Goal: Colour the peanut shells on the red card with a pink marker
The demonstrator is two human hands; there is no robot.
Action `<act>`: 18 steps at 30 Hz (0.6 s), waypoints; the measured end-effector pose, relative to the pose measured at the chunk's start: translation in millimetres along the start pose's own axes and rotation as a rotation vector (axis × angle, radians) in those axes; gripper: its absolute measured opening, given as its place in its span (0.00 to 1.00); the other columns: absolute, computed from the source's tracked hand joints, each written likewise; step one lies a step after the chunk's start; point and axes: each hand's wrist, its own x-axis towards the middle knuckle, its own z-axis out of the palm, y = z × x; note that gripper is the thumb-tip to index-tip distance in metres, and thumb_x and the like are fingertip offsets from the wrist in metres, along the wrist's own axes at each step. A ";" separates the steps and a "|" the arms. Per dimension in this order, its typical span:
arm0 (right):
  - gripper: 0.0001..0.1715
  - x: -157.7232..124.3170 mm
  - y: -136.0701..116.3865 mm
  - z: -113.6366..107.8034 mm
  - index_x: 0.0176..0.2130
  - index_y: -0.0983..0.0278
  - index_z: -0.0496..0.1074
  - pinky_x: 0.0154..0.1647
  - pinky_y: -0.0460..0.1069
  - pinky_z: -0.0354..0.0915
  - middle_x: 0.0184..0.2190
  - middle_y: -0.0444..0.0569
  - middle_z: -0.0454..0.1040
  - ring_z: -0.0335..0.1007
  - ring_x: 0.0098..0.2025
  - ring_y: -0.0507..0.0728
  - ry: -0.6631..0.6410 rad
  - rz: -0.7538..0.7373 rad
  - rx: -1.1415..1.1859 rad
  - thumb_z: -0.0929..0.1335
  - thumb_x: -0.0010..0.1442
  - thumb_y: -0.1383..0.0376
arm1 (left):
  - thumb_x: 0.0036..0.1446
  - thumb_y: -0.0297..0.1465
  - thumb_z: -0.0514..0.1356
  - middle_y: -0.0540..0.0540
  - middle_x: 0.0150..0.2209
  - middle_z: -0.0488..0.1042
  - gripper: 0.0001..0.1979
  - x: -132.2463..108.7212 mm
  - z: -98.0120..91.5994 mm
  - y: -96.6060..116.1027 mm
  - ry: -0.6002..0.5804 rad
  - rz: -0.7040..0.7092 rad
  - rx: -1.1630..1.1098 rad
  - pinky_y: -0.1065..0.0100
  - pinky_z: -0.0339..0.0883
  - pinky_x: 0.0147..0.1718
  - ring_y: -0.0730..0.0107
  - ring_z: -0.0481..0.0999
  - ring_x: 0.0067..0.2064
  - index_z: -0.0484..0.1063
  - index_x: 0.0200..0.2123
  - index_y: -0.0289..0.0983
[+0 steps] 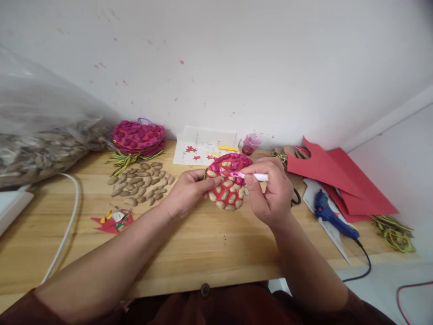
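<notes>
A round red disc covered with glued peanuts is held up over the table. My left hand grips its left edge, thumb on the front. In my right hand is a paintbrush with a white handle, pinched between thumb and fingers. Its pink-coated tip touches the disc's upper part. Peanuts along the top and upper right are magenta; those lower down are plain tan. Behind the disc stands a small clear cup with magenta paint.
Loose peanuts and finished magenta discs lie left, beside a plastic bag of peanuts. A paper sheet with red stars lies behind. On the right are red sheets, a blue glue gun with its cord, and yarn.
</notes>
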 end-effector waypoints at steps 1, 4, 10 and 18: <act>0.06 -0.1 0.2 0.0 0.43 0.59 0.76 0.47 0.57 0.70 0.36 0.47 0.78 0.73 0.43 0.58 0.008 0.002 0.002 0.69 0.67 0.68 | 0.47 0.39 0.78 0.48 0.26 0.80 0.15 0.2 0.1 0.0 0.006 0.001 -0.002 0.72 0.59 0.25 0.76 0.70 0.25 0.83 0.29 0.34; 0.06 0.1 0.0 0.2 0.43 0.59 0.76 0.46 0.57 0.70 0.35 0.46 0.78 0.73 0.42 0.58 0.015 0.002 0.013 0.68 0.67 0.68 | 0.48 0.38 0.78 0.49 0.25 0.79 0.14 0.1 0.6 0.2 0.005 -0.003 -0.012 0.72 0.57 0.25 0.78 0.68 0.24 0.83 0.28 0.35; 0.06 0.2 0.8 0.9 0.42 0.59 0.76 0.47 0.57 0.70 0.35 0.46 0.78 0.73 0.42 0.58 0.014 0.005 -0.003 0.69 0.67 0.68 | 0.47 0.38 0.77 0.49 0.25 0.79 0.13 -0.6 1.6 0.8 0.014 -0.017 0.019 0.71 0.59 0.26 0.77 0.68 0.24 0.83 0.29 0.35; 0.07 0.3 -2.7 0.5 0.43 0.57 0.75 0.46 0.59 0.71 0.35 0.47 0.78 0.74 0.43 0.59 -0.018 -0.011 0.025 0.68 0.67 0.68 | 0.48 0.41 0.77 0.47 0.25 0.80 0.16 -0.9 2.1 0.1 0.009 -0.008 0.092 0.69 0.61 0.27 0.72 0.71 0.24 0.81 0.29 0.35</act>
